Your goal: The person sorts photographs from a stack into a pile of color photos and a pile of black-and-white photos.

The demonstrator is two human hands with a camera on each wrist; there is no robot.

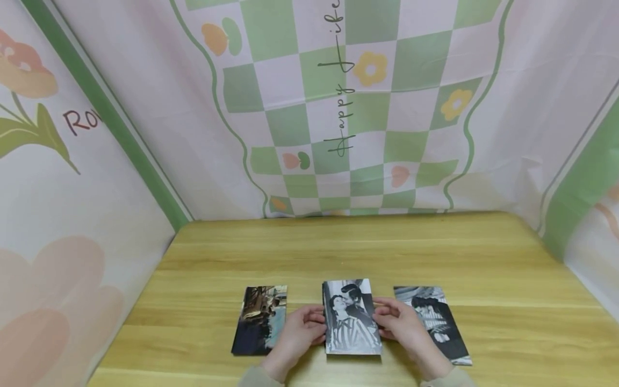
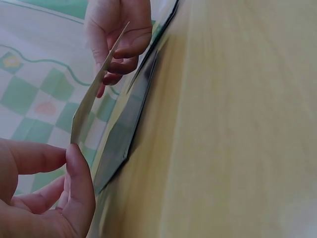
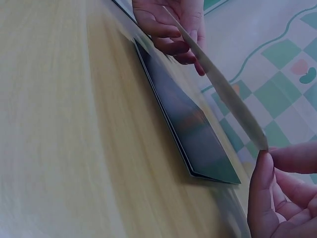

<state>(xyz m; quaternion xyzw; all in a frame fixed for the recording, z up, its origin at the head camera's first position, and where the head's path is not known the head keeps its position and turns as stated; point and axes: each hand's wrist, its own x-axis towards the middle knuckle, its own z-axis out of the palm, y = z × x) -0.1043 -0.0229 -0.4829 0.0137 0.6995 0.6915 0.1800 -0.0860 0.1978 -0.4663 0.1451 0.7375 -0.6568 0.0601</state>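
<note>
A black-and-white photo card of a couple is held between both hands at the front middle of the table. My left hand pinches its left edge between thumb and fingers, and my right hand pinches the right edge. From the side, in the left wrist view, the held card is raised and slightly bowed. Under it, a short stack of cards with a glossy top lies on the wood in the right wrist view; from the head view the held card mostly covers it.
To the left lies a dark colour picture card, close by the left hand. Another black-and-white card lies at the right, partly behind the right hand. The wooden table meets a green-and-white checked cloth at its far edge.
</note>
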